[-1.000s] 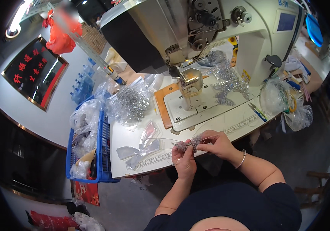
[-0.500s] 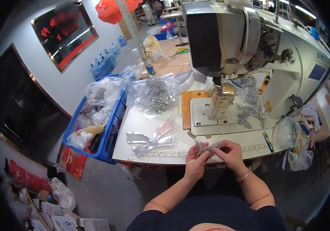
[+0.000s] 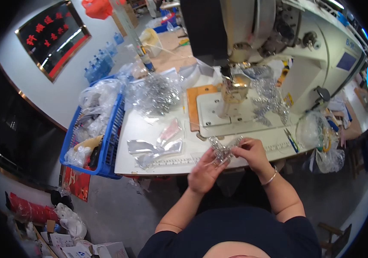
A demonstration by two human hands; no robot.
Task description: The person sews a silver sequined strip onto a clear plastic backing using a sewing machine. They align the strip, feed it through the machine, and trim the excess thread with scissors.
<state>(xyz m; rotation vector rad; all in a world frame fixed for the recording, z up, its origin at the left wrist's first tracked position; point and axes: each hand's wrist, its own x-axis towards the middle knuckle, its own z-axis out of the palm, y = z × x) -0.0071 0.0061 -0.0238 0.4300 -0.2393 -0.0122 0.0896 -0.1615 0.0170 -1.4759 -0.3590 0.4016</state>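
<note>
Over the table's front edge I hold a glittery silver bow (image 3: 221, 152) between both hands. My left hand (image 3: 204, 173) is turned partly palm up, with its fingers at the bow's lower left side. At the bow's right side, my right hand (image 3: 252, 154) pinches it with thumb and fingertips; a bracelet (image 3: 271, 176) circles that wrist. The bow's loops stand up above my fingers. Just beyond is the sewing machine's (image 3: 235, 96) needle area, with a pale metal plate (image 3: 205, 112). To the left lies a flat silver bow-shaped piece (image 3: 158, 147) with a pink part.
A ruler strip (image 3: 175, 162) runs along the front edge. Silver tinsel-like pieces (image 3: 160, 90) lie in plastic behind. More glittery silver pieces (image 3: 270, 101) rest right of the needle. Snips (image 3: 291, 140) lie at the right. A blue basket (image 3: 114, 148) of plastic bags stands left.
My left hand has turned more palm up and its fingers have loosened. The bow has tilted, its loops now more upright. My right hand keeps its pinch. The whole view has shifted slightly.
</note>
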